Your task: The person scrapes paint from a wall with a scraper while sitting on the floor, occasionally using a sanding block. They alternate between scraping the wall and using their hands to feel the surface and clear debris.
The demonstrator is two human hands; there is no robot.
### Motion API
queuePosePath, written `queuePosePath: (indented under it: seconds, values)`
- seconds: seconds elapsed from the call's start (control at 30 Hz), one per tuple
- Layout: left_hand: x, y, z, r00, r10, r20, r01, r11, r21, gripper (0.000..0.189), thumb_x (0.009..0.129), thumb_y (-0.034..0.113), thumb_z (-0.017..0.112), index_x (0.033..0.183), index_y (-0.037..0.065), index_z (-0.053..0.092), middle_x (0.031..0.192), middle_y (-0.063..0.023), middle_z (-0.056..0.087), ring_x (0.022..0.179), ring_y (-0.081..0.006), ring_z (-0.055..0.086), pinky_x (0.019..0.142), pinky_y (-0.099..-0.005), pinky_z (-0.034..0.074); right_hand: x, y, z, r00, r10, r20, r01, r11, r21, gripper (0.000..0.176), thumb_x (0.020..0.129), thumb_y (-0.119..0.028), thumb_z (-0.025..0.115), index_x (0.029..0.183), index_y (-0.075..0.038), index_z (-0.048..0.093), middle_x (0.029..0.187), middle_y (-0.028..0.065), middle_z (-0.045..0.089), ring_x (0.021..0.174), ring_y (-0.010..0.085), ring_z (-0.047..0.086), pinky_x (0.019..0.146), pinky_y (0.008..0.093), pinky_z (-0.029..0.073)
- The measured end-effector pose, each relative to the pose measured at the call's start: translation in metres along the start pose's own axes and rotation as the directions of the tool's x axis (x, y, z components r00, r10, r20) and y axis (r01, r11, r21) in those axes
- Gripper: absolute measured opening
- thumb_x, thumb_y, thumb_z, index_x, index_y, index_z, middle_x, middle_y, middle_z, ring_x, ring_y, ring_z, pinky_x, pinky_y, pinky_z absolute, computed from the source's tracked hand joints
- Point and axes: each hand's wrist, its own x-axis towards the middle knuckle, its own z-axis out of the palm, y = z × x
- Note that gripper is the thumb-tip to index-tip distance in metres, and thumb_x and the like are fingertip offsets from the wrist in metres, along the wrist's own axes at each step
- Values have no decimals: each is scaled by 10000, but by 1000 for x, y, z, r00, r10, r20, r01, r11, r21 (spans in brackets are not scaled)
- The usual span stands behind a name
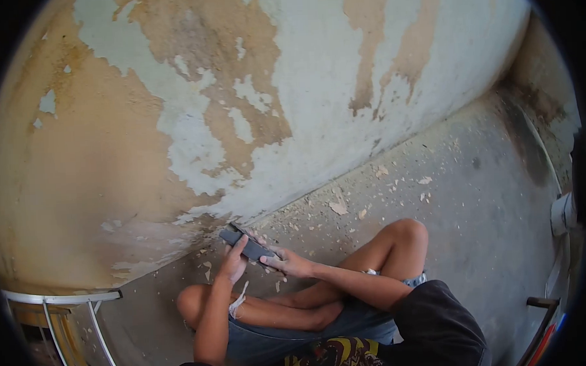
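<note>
Both of my hands grip a dark grey, flat, oblong block [251,248] close to the foot of the wall. My left hand [232,261] is closed around its left part, thumb on top. At its right end, my right hand [288,263] pinches it with the thumb on the upper face. The fingers underneath are mostly hidden, and the block's exact kind cannot be made out. Just beyond it stands the wall [316,117], its pale green paint peeled away in large tan patches.
Paint flakes [338,207] litter the grey concrete floor [475,222] along the wall. My crossed legs [297,312] are below the hands. A metal-railed frame [65,299] stands at lower left. On the right are a white cylindrical object [562,215] and a dark bracket [544,302].
</note>
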Motion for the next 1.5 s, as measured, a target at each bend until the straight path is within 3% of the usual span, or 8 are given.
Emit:
queuePosePath:
  seconds: [0.2,0.3,0.87,1.17,1.23,1.3,1.43,1.5]
  values:
    - [5,1,3,999,34,-36,-33,999,39,228,951,258,639,1044,74,544,942,-77,592,1006,-228,598,941,-385,454,10,19,-5,999,24,43,-30,990,141,361,1003,-429,516,1103,-84,475,756,-6,509,523,67,440,432,228,386]
    - [11,-1,-8,961,110,254,-93,993,-77,260,922,313,670,977,86,556,892,-74,597,1082,-243,565,970,-417,424,6,13,2,997,48,55,-55,989,139,337,1008,-414,512,1084,-89,467,758,-8,501,521,66,434,430,225,376]
    - [16,15,9,982,118,150,-149,966,213,296,997,252,523,797,51,609,746,-65,635,954,-217,629,922,-378,460,14,20,11,987,-74,-143,78,997,21,465,996,-323,567,1353,-50,444,723,0,532,592,73,516,503,246,450]
    - [-34,74,47,897,300,326,-401,863,308,464,874,296,717,1173,-42,610,1108,-148,681,1113,-234,606,1031,-398,415,-13,-29,21,914,-365,-175,313,911,-268,412,991,-299,577,1285,-17,513,720,10,562,571,85,532,532,262,468]
    - [-50,101,56,737,669,92,-664,692,285,566,806,327,789,1191,-41,597,1113,-156,679,1160,-247,580,1015,-408,430,-20,-48,17,903,-359,-237,315,927,-203,358,995,-288,570,1218,-10,535,706,2,545,565,76,517,526,262,468]
    - [-58,142,63,503,841,198,-636,206,744,529,792,328,796,1165,-8,629,1101,-143,679,1208,-299,551,1029,-423,421,-24,-62,7,873,-406,-271,371,912,-173,351,995,-289,569,1208,-11,535,698,-2,534,559,73,508,523,261,467]
    - [-58,240,118,106,667,738,-265,-696,667,449,789,316,781,1129,47,665,1118,-119,670,1259,-387,497,1086,-527,343,-29,-66,-9,831,-432,-352,407,902,-145,363,997,-302,566,1208,-10,523,676,-9,511,546,65,481,498,255,457]
    - [-43,277,145,50,554,831,-102,-825,556,548,774,377,779,1212,79,643,1278,-104,604,1358,-380,397,1130,-581,255,-32,-65,-10,822,-415,-389,393,909,-138,359,996,-311,567,1186,-9,527,669,-4,513,544,66,479,483,256,443]
